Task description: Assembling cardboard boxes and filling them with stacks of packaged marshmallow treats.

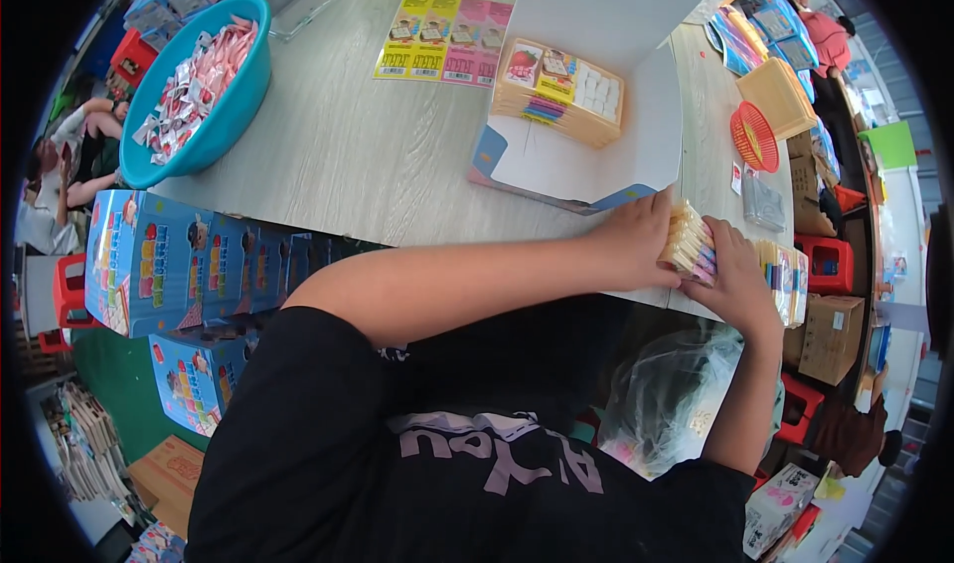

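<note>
Near the table's front edge, at the right, my left hand (634,241) and my right hand (737,277) close on a stack of flat cream packs (688,240) from both sides. The stack's layered edges show between my fingers. Just beyond my left hand stands an open cardboard box (636,156) with a white inside and a blue outer edge. Several similar packs (559,91) with yellow labels lie stacked inside it, toward the back. Another row of packs (785,280) stands right of my right hand, partly hidden by it.
A teal basin (260,91) of small wrapped pieces stands far left. Yellow and pink label sheets (442,38) lie behind the box. A red basket (753,136) and a clear plastic case (763,203) are at the right. Blue cartons (164,265) are stacked left, below the tabletop.
</note>
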Motion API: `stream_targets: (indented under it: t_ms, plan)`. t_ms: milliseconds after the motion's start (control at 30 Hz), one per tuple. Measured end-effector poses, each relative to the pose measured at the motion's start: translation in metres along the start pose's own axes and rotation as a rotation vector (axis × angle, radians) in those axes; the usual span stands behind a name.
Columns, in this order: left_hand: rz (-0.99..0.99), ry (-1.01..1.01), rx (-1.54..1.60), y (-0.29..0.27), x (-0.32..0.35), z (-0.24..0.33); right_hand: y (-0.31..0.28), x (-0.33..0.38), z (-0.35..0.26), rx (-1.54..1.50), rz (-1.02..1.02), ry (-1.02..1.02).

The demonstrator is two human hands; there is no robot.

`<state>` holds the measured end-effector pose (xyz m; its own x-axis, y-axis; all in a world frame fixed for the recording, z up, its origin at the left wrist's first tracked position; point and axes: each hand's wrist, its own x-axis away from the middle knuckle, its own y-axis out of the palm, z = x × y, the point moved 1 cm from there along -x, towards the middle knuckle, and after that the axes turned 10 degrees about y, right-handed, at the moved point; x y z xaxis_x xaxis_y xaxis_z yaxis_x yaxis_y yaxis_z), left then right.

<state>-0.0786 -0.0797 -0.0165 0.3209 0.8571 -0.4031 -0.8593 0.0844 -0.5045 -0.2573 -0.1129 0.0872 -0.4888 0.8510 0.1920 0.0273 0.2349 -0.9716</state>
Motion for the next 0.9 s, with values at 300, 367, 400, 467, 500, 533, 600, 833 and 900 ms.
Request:
stream_targets:
  t_ms: [300, 367, 400, 467, 500, 533, 600, 833, 900]
  plan:
    - [-0.128, 0.088, 0.084, -0.101, 0.106, 0.058, -0.01, 0.001, 0.003, -0.065, -0.038, -0.016]
    - [0.224, 0.158, -0.076, -0.128, 0.119, 0.057, -0.018, -0.001, 0.007, -0.264, 0.037, -0.026]
    - [0.376, 0.23, -0.208, -0.148, 0.12, 0.052, -0.024, -0.002, 0.009, -0.456, 0.116, -0.042]
    - [0.623, 0.224, -0.265, -0.177, 0.118, 0.043, -0.046, -0.006, 0.005, -0.739, 0.284, -0.148]
    - [0.739, 0.272, -0.264, -0.183, 0.108, 0.03, -0.072, -0.005, 0.005, -0.711, 0.196, -0.183]
    - [0.698, 0.271, -0.343, -0.192, 0.096, 0.032, -0.081, -0.011, 0.01, -0.855, 0.306, -0.343]
    - [0.652, 0.28, -0.42, -0.201, 0.078, 0.029, -0.095, -0.043, 0.012, -0.908, 0.529, -0.415]
    - [0.549, -0.043, -0.024, -0.189, 0.07, -0.007, -0.086, -0.116, -0.128, -0.904, -0.144, -0.399]
    - [0.562, -0.011, 0.013, -0.186, 0.07, -0.008, -0.084, -0.122, -0.13, -0.862, -0.177, -0.395]
